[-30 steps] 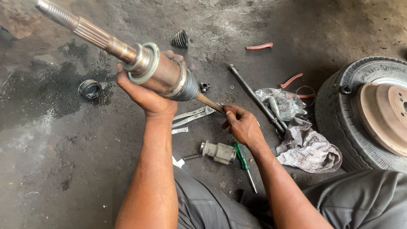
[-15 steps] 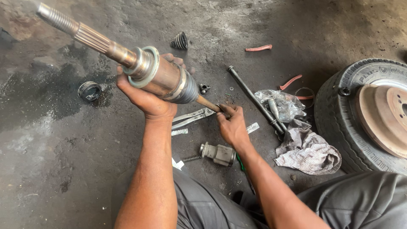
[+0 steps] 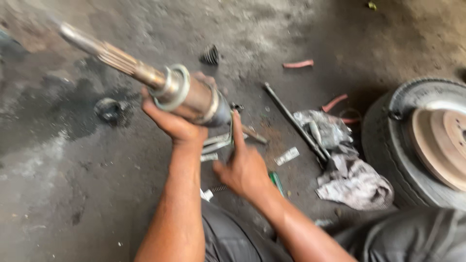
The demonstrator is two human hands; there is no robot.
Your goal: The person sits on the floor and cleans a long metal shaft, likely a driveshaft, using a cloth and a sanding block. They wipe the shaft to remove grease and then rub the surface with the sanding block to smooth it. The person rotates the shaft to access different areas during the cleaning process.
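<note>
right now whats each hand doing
left hand: closed around the metal axle shaft, held up.
right hand: holds nothing visible, forefinger raised against the shaft's end.

Head view, single camera: worn on the person's head, looking steeply down and forward over both forearms at the concrete workshop floor [image 3: 73,194]. Close range (hands fill the centre). A wheel [image 3: 417,140] lying flat sits at the right edge; the person's lap lies below and left of it.
</note>
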